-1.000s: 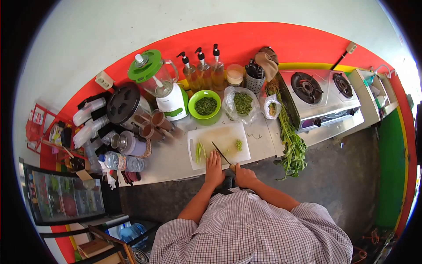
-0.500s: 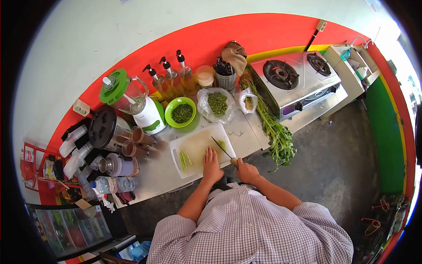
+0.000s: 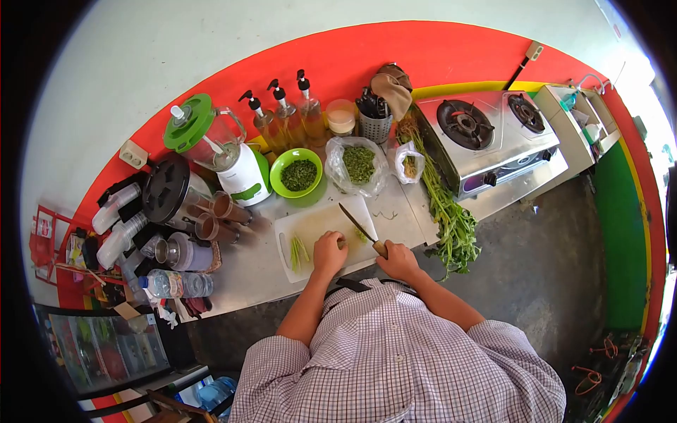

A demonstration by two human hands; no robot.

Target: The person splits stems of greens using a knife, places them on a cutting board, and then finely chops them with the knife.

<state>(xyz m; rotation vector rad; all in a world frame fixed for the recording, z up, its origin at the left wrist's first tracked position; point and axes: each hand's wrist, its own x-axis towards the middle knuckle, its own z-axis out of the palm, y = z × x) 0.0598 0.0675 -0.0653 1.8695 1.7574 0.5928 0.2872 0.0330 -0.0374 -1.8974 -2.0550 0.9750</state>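
Observation:
My right hand (image 3: 398, 261) is wrapped round the wooden handle of a knife (image 3: 358, 223), whose blade points up and to the left over the cutting board. My left hand (image 3: 330, 252) rests on the white cutting board (image 3: 317, 221) with its fingers curled in; whatever may be inside them is hidden. Left of that hand lies a small bunch of pale green stalks (image 3: 299, 252). Some cut green pieces (image 3: 362, 235) lie beside the blade, near the board's right side.
Behind the board stand a green bowl (image 3: 297, 178) of chopped greens, a plastic bag (image 3: 356, 166) of greens and a blender (image 3: 236, 171). Leafy stalks (image 3: 451, 229) hang over the counter edge beside the gas stove (image 3: 486, 141). A water bottle (image 3: 180, 284) lies at the left.
My left hand has gone from flat with fingers stretched out to curled, and sits a little further left. The knife stays in my right hand. The camera view has shifted slightly.

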